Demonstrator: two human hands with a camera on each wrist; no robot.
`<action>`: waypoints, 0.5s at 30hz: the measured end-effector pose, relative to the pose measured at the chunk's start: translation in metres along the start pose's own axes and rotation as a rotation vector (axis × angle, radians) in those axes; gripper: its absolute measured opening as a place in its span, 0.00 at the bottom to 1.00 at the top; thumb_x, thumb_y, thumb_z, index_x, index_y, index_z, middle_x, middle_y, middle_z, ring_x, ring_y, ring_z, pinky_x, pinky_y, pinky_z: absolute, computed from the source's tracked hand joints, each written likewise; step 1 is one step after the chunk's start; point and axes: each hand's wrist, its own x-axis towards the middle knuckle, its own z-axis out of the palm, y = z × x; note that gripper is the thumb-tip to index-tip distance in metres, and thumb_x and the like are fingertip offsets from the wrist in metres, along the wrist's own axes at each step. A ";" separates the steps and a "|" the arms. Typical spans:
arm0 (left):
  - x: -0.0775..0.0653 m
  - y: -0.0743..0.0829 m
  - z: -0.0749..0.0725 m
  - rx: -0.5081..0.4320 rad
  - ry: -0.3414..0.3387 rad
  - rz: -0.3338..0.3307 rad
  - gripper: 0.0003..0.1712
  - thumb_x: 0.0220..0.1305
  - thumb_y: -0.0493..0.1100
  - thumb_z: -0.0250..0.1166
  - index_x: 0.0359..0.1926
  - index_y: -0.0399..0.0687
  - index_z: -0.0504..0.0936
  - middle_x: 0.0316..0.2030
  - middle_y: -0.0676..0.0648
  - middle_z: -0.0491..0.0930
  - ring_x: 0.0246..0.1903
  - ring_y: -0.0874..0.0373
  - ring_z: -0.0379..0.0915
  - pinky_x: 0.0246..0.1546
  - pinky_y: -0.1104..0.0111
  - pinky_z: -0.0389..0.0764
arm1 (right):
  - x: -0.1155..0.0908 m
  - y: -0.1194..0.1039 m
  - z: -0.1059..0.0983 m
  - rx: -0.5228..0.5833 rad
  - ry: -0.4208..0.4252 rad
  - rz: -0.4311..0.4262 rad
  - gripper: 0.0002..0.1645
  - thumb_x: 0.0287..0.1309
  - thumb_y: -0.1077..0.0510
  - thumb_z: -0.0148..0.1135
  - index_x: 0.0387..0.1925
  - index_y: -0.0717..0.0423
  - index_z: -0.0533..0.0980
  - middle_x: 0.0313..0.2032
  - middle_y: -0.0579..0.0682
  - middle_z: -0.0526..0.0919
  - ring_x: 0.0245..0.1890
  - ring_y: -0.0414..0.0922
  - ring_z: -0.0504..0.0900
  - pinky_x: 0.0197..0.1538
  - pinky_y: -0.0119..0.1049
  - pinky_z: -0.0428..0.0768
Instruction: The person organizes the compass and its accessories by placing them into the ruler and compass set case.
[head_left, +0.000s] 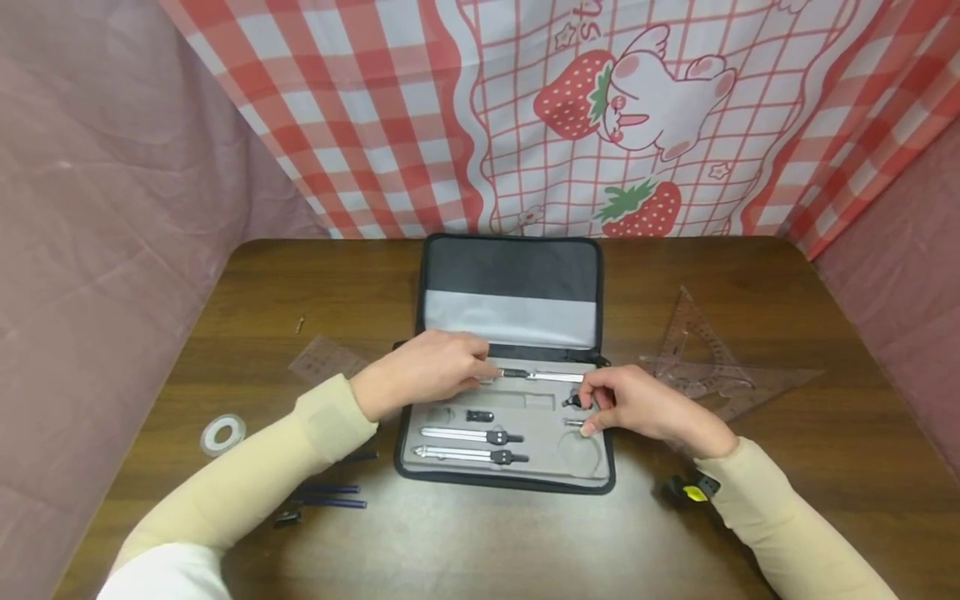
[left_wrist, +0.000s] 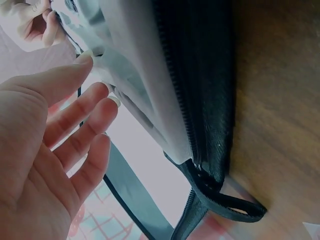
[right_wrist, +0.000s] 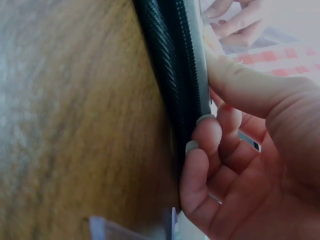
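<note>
A black zippered case lies unfolded on the table, its grey tray toward me. My left hand reaches over the tray's left side, touching the left end of a long silver-and-black compass. In the left wrist view its other fingers curve loosely; the index fingertip is hidden. At the tray's right edge, my right hand has curled fingers by the compass's right end and a small black part. The right thumb is at a small silver cylinder. What either hand grips is unclear.
Two more compasses and a black piece sit in the tray. Clear set squares lie right, near a black-and-yellow item. Left are a tape roll, dark blue pencils and a clear sheet.
</note>
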 end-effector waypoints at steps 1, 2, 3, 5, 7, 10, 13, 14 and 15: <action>0.000 0.000 0.000 0.000 -0.011 -0.002 0.14 0.64 0.47 0.71 0.50 0.59 0.87 0.31 0.55 0.76 0.29 0.64 0.67 0.29 0.71 0.74 | 0.000 0.000 0.000 0.003 -0.002 0.002 0.17 0.46 0.51 0.79 0.31 0.47 0.76 0.20 0.38 0.67 0.22 0.37 0.68 0.30 0.32 0.67; -0.001 0.000 -0.001 -0.002 -0.022 -0.004 0.13 0.63 0.47 0.71 0.49 0.59 0.88 0.31 0.55 0.76 0.30 0.63 0.67 0.30 0.71 0.74 | 0.000 0.000 0.000 0.005 -0.004 0.004 0.17 0.46 0.51 0.79 0.31 0.47 0.76 0.20 0.39 0.67 0.22 0.37 0.68 0.30 0.32 0.67; -0.001 0.000 -0.001 -0.006 -0.031 -0.005 0.13 0.63 0.48 0.71 0.49 0.58 0.87 0.32 0.54 0.76 0.30 0.63 0.68 0.30 0.70 0.75 | 0.000 0.000 0.000 0.006 -0.005 0.006 0.17 0.46 0.51 0.79 0.31 0.47 0.76 0.20 0.39 0.67 0.22 0.37 0.68 0.30 0.32 0.67; -0.002 0.000 -0.002 -0.017 -0.050 -0.005 0.14 0.63 0.49 0.72 0.49 0.57 0.87 0.33 0.54 0.76 0.31 0.62 0.68 0.32 0.70 0.75 | 0.000 0.000 0.000 0.007 -0.005 0.006 0.17 0.46 0.51 0.79 0.31 0.47 0.76 0.20 0.39 0.67 0.22 0.37 0.68 0.30 0.32 0.67; -0.004 -0.001 -0.003 -0.027 -0.064 -0.006 0.14 0.62 0.50 0.72 0.48 0.56 0.87 0.33 0.54 0.76 0.32 0.62 0.68 0.32 0.70 0.75 | 0.000 0.000 0.000 0.005 -0.004 0.006 0.17 0.46 0.51 0.79 0.31 0.47 0.76 0.20 0.38 0.67 0.22 0.37 0.67 0.30 0.32 0.67; -0.007 -0.001 -0.004 -0.026 -0.078 -0.011 0.13 0.62 0.51 0.72 0.46 0.56 0.88 0.34 0.54 0.75 0.33 0.61 0.68 0.33 0.69 0.74 | 0.000 -0.001 0.000 0.002 -0.004 0.007 0.17 0.46 0.51 0.79 0.31 0.47 0.76 0.20 0.38 0.67 0.22 0.37 0.67 0.29 0.32 0.67; -0.011 -0.002 -0.005 -0.022 -0.096 -0.014 0.12 0.61 0.51 0.72 0.45 0.55 0.89 0.35 0.53 0.74 0.34 0.60 0.67 0.34 0.68 0.75 | 0.000 -0.001 0.000 -0.005 -0.004 0.008 0.17 0.46 0.51 0.79 0.31 0.47 0.76 0.20 0.38 0.67 0.22 0.36 0.67 0.30 0.32 0.67; -0.011 -0.002 -0.005 -0.023 -0.105 -0.017 0.12 0.62 0.51 0.72 0.45 0.55 0.89 0.35 0.53 0.73 0.34 0.60 0.67 0.34 0.68 0.74 | 0.001 -0.002 0.000 -0.009 -0.004 0.007 0.17 0.46 0.51 0.79 0.31 0.47 0.76 0.20 0.38 0.67 0.22 0.36 0.67 0.30 0.32 0.67; -0.012 -0.002 -0.005 -0.028 -0.113 -0.021 0.13 0.62 0.51 0.72 0.46 0.55 0.89 0.35 0.53 0.73 0.34 0.60 0.66 0.35 0.68 0.75 | 0.001 -0.002 0.000 -0.013 -0.003 0.007 0.17 0.46 0.51 0.79 0.31 0.47 0.76 0.20 0.38 0.67 0.22 0.36 0.67 0.30 0.32 0.67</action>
